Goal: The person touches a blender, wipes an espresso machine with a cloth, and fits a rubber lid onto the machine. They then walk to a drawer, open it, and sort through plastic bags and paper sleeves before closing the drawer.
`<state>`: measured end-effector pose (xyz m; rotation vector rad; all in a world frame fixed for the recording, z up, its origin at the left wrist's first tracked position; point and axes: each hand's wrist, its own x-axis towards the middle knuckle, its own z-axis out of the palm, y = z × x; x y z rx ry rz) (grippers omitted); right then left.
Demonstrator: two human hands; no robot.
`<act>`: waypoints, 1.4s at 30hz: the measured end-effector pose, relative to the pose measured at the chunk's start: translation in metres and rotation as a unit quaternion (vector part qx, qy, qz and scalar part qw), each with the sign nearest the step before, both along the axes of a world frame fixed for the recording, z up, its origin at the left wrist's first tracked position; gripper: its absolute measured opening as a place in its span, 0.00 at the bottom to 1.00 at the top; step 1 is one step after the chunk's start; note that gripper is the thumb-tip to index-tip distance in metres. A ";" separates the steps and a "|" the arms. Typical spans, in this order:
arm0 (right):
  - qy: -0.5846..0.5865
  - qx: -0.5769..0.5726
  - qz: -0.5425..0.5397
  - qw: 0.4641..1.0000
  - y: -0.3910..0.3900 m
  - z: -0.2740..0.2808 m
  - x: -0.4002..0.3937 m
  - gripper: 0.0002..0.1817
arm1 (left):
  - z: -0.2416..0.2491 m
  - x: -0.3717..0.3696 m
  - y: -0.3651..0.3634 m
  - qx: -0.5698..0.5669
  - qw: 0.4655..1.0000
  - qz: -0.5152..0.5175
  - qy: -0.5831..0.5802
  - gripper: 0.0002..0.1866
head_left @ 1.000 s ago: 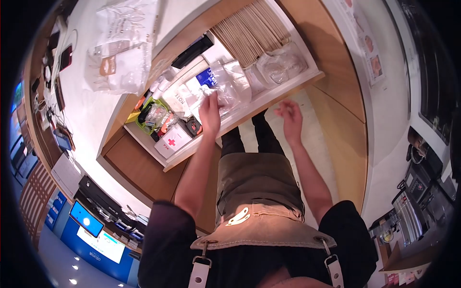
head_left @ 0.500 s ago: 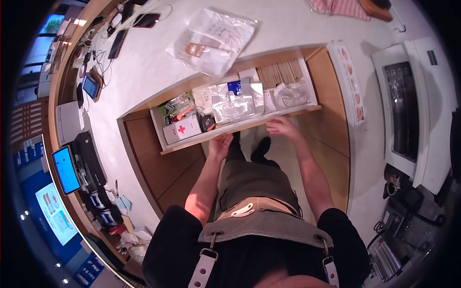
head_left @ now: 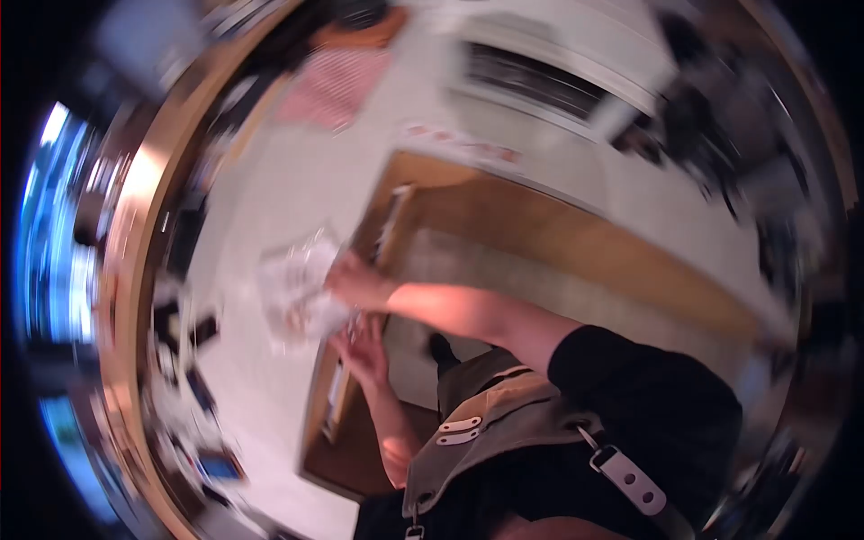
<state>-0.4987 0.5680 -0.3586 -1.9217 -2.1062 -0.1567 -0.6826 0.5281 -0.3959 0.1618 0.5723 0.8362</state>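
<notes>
I see right hand [head_left: 355, 281] at 9 o'clock gripping plastic bag [head_left: 297, 292] on table [head_left: 297, 193] | left hand [head_left: 364, 346] just below, touching bag, grip unclear through blur

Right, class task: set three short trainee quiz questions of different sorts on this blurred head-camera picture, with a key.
1. True or false: both hands reach the crinkled clear plastic bag on the pale countertop.
2. Which hand is higher in the picture: (a) right hand, (b) left hand?
3. What red-and-white striped thing lies further along the counter?

Key: 1 true. 2 a. 3 a striped cloth.
</notes>
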 end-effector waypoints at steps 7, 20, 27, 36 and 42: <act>0.337 -0.187 -0.069 0.920 -0.144 0.019 -0.018 0.10 | 0.036 0.042 0.030 0.105 0.940 -0.318 0.062 0.31; 0.293 0.454 -0.593 0.597 -0.608 0.141 -0.072 0.38 | 0.090 0.255 -0.426 0.585 0.436 -0.625 -0.277 0.15; 0.182 0.709 -0.595 0.332 -0.841 0.109 -0.111 0.23 | 0.135 0.164 -0.708 0.313 0.355 -0.844 -0.253 0.33; 0.151 0.718 -0.594 0.330 -1.032 0.112 -0.028 0.22 | 0.178 0.213 -0.934 0.501 0.433 -0.496 -0.562 0.17; 0.214 0.698 -0.610 0.307 -1.112 0.135 0.030 0.42 | 0.166 0.335 -1.151 -0.102 0.348 -0.773 -0.520 0.16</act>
